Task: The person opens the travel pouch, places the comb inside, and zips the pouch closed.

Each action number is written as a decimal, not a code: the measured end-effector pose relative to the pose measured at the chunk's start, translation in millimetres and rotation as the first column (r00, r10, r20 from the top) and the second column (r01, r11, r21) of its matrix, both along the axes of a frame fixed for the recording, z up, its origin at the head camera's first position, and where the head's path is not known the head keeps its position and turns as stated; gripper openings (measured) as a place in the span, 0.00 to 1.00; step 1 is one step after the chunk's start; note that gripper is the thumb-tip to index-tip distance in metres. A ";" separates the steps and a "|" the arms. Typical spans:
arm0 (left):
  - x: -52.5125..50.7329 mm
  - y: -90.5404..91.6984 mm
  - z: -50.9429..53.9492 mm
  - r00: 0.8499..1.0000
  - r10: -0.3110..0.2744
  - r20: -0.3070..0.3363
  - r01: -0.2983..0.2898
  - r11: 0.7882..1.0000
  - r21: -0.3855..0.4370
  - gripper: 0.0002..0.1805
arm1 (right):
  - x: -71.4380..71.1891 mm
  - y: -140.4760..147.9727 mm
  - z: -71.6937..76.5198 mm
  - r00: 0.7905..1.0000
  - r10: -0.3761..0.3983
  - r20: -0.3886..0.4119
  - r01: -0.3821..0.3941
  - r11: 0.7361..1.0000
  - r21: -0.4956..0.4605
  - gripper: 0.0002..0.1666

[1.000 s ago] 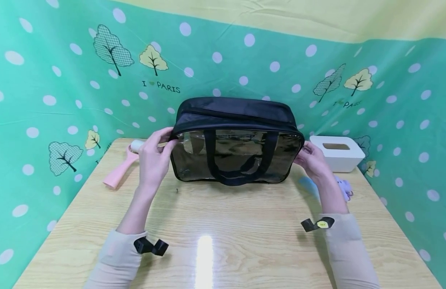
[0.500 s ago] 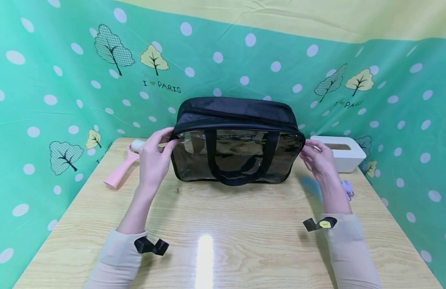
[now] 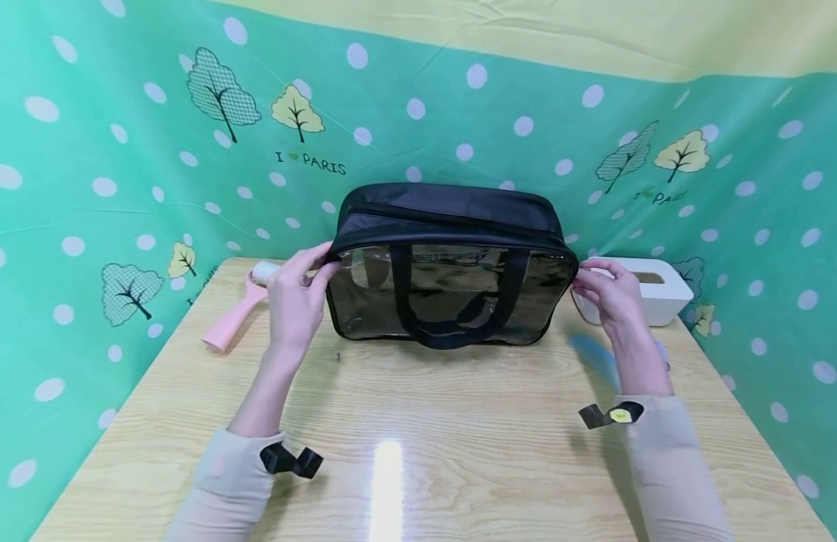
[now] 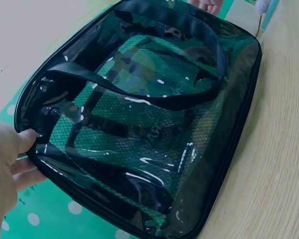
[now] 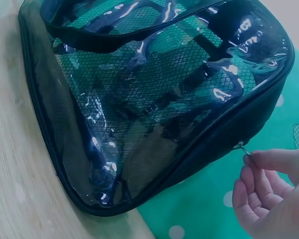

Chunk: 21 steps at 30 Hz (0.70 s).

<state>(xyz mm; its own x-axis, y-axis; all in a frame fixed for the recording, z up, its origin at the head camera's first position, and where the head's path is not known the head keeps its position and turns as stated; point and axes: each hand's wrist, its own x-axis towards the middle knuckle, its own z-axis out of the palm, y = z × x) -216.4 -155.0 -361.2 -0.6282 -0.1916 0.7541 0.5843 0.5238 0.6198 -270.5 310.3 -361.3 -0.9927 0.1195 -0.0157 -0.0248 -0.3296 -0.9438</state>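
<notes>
A black bag (image 3: 452, 293) with a see-through front stands upright at the back of the table, its dark handle strap hanging over the front. My left hand (image 3: 296, 301) holds the bag's upper left corner, thumb on the front and fingers behind, as the left wrist view shows. At the bag's right end, my right hand (image 3: 615, 297) pinches a small metal zipper pull (image 5: 244, 149) between thumb and forefinger. Mesh pattern shows through the clear panel (image 4: 139, 114). In the head view the pull is too small to make out.
At the left lies a pink-handled item (image 3: 232, 320) with a white cylinder (image 3: 264, 271) by it. A white tissue box (image 3: 662, 293) stands to the right. Something blue and flat (image 3: 595, 357) lies beside my right forearm, which mostly covers a purple item.
My right hand has shifted a little to the right along the bag's end, and its fingers have come out from behind the corner. My left hand keeps its grip on the corner.
</notes>
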 end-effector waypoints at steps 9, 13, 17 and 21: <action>-0.2 -1.4 1.8 1.000 -0.005 -0.018 0.005 0.999 -0.044 0.18 | 0.8 3.3 17.3 0.999 -0.037 0.035 0.029 0.979 0.202 0.12; -0.4 -1.4 2.2 0.999 0.010 -0.040 -0.014 0.997 -0.081 0.18 | 1.6 4.3 25.2 0.999 -0.026 0.023 0.019 0.964 0.264 0.10; 0.4 -2.0 2.6 0.999 0.015 -0.046 -0.020 0.995 -0.097 0.18 | 1.6 4.6 34.1 1.000 -0.019 0.009 0.015 0.944 0.331 0.08; 0.8 -1.9 2.6 0.999 0.019 -0.049 -0.025 0.993 -0.112 0.18 | 2.0 5.8 45.1 1.000 -0.010 -0.005 0.012 0.912 0.409 0.08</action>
